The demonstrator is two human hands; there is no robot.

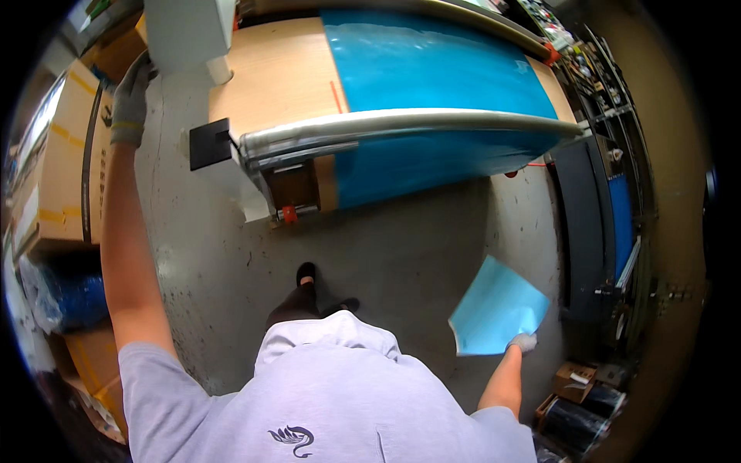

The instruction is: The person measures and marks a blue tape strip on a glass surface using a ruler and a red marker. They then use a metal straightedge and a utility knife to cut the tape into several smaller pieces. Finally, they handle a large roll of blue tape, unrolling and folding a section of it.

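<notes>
Your right hand (523, 342), in a white knit glove, pinches the lower corner of a cut rectangular sheet of light blue film (498, 307) and holds it out low at your four o'clock, clear of the grey concrete floor (401, 255). The sheet hangs free and curls slightly at its lower left edge. A one-corner pinch lets such a thin sheet fold on itself, so keep it away from your leg and from the dark shelving rack (594, 224) at three o'clock, and support a second edge before you lay it anywhere.

Your left hand (130, 100), in a grey glove, reaches up to ten o'clock and rests against the lower corner of a pale grey box-shaped housing (185, 31). Whether its fingers close on anything there cannot be told from this view.

At twelve o'clock stands the wooden cutting table (270, 77), with a wide band of blue film (432, 69) drawn across it and down under the long silver metal bar (401, 123) along its near edge. A small black square plate (209, 143) projects from the bar's left end. Stacked brown cardboard boxes (65, 162) crowd your nine o'clock.

In my judgement the stance is stretched, both arms wide apart. Square your feet before moving either hand, and watch the loose sheet rather than the housing.
</notes>
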